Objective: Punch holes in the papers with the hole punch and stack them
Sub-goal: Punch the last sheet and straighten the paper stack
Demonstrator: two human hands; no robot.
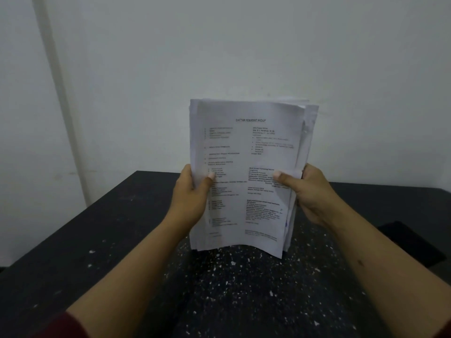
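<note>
Hands, left [192, 193] and right [314, 193], fingers clasping one upright paper stack [246, 176] above table [97, 240]

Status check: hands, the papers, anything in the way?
Left hand and right hand grip the stack of papers, upright over the black table. Paper bits litter the table. Hole punch not in view.

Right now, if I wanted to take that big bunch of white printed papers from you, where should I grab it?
Probably the bare upper half of the thick stack of white printed papers. It stands upright on the dark speckled table, with the left hand and right hand pinching its lower side edges. Come from above, one hand on each long side edge, since the sheets are loose and uneven.
</note>
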